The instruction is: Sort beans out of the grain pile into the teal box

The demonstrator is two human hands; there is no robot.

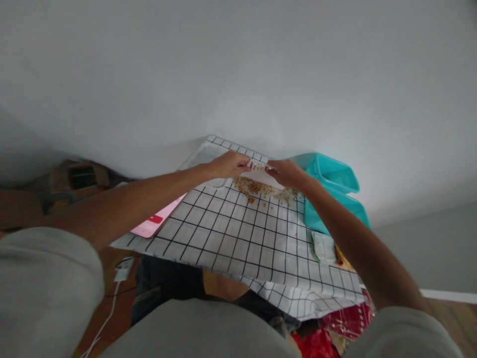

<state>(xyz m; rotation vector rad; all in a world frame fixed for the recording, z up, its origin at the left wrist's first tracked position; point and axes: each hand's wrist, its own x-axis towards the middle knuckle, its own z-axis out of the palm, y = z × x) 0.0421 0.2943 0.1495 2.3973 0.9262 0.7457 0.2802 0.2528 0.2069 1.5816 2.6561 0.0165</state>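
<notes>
My left hand (231, 164) and my right hand (289, 172) are at the far side of the table, fingers closed on opposite ends of a pale, see-through plastic piece (259, 168). It looks like a thin bag or tray; its exact kind is unclear. Just beneath it, a pile of yellow-brown kernels (250, 187) lies loose on the checked tablecloth (227, 223), with some grains scattered to the right. A clear plastic container (218, 183) is beside my left hand, partly hidden by the forearm.
Two turquoise bins (337, 174) stand at the right, partly behind my right arm. Nearer me are a white packet (323, 247) and an orange-brown packet (343, 259). A pink board or folder (158, 219) lies at the left edge. A wall (238, 74) rises behind the table.
</notes>
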